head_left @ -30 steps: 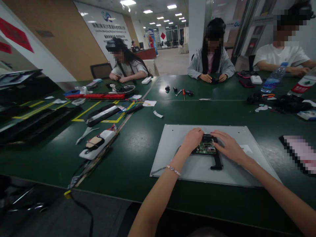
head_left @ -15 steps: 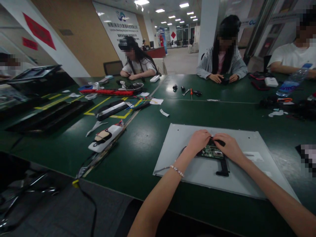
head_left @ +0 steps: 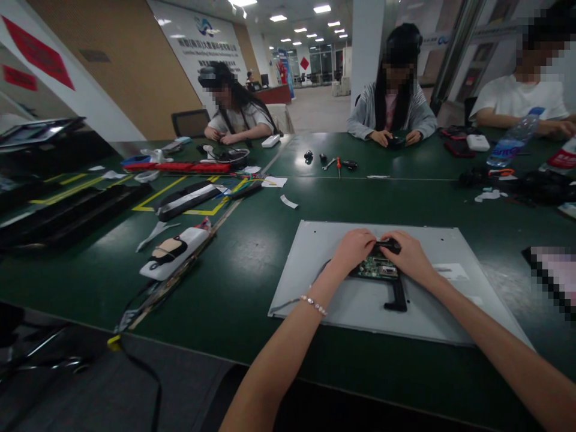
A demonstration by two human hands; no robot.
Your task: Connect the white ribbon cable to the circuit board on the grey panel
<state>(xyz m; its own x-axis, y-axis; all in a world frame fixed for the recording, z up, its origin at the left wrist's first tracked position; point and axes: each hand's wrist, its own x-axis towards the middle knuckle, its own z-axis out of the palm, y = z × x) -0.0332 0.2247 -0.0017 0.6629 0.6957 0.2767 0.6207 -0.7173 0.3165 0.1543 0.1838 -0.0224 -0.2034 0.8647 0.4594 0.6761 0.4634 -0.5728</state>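
Observation:
A grey metal panel lies flat on the green table in front of me, with a green circuit board in a dark frame at its middle. My left hand is closed at the board's upper left, its fingertips pinching the left end of a small black plastic part. The other end of that part sits in the closed fingers of my right hand. Just what the fingertips press on is partly hidden. A black bracket reaches down from the board's lower right.
To the left lie a white device with a strap, white tweezer-like pliers and a black trough. A screwdriver and wrench lie further back. Co-workers sit across the table. Bottles stand at right.
The view has swung slightly right, so everything sits further left. My hands stay at the board's top edge; the black part between them now shows more, its angle slightly changed.

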